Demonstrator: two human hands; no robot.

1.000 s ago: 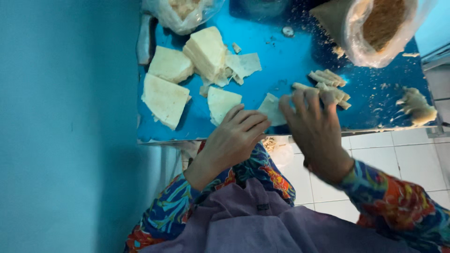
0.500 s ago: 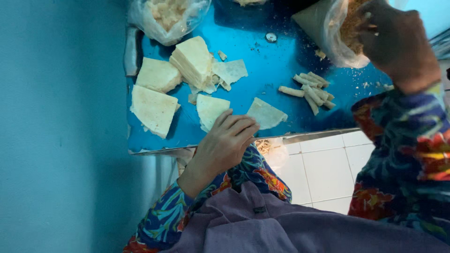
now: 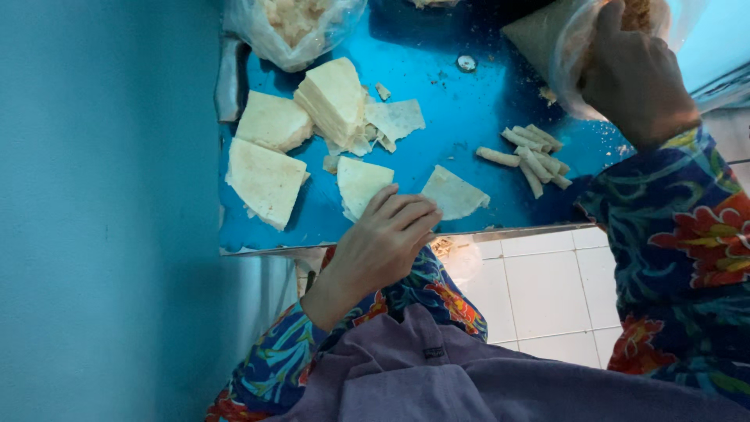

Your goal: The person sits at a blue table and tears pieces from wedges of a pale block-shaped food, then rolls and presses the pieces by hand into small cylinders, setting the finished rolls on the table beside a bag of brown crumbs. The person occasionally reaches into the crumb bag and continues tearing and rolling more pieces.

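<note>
My left hand (image 3: 387, 238) rests on the near edge of the blue table (image 3: 476, 117), holding nothing. Its loosely bent fingertips lie between two triangular pale wrapper sheets, one to the left (image 3: 361, 184) and one to the right (image 3: 455, 194). My right hand (image 3: 633, 74) reaches up into a clear plastic bag of brownish filling (image 3: 566, 39) at the far right. The bag hides its fingers. A small pile of rolled pastry sticks (image 3: 533, 152) lies below that bag.
Stacks of cut wrapper sheets (image 3: 336, 98) and larger triangular pieces (image 3: 266, 180) lie at the table's left. Another clear bag with pale contents (image 3: 293, 23) sits at the back left. A teal wall (image 3: 101, 211) stands on the left, with white floor tiles (image 3: 547, 289) below the table.
My right hand left the wrapper at the table's near edge and rose to the bag at the far right. My left hand stayed by the triangular sheets.
</note>
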